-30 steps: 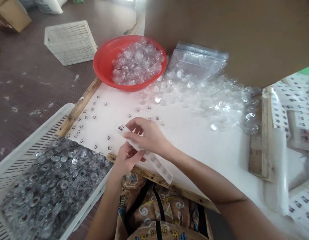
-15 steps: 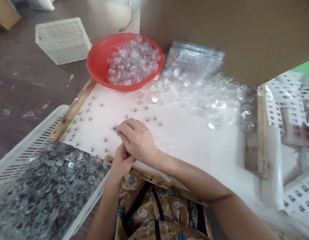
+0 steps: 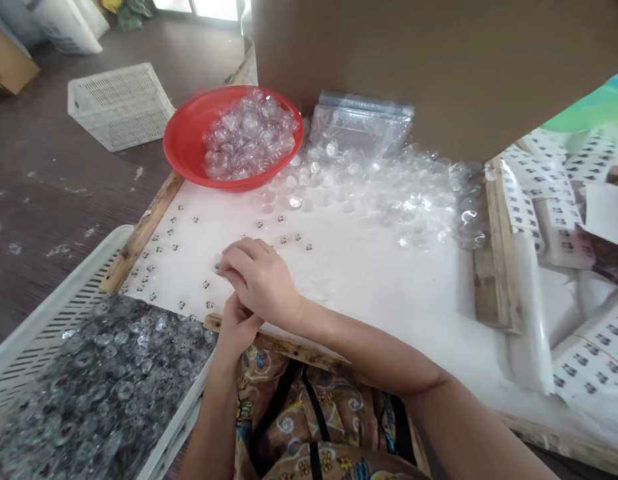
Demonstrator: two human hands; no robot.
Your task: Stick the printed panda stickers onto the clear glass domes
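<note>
My right hand [image 3: 263, 280] is closed, its fingertips pinched on a small clear plastic piece [image 3: 219, 261] over the white work surface. My left hand [image 3: 239, 325] sits just below and partly behind it, fingers curled; what they hold, if anything, is hidden. Around the hands lie several small black-and-white animal-face prints [image 3: 206, 285], seemingly on clear pieces. Many clear domed plastic pieces [image 3: 295, 201] are scattered beyond them. At the lower left a white crate [image 3: 83, 275] is full of clear pieces with dark prints.
A red basin [image 3: 181, 143] of clear domes stands at the back left, beside zip bags [image 3: 361, 127] and a large brown board [image 3: 413, 73]. Wooden strips [image 3: 503, 247] edge the surface. Printed sheets [image 3: 589, 353] lie on the right; a white basket [image 3: 119, 107] is on the floor.
The view has tilted and shifted slightly. Both hands stay together in nearly the same place; the small piece at the fingertips showed its dark print before and now looks plain grey.
</note>
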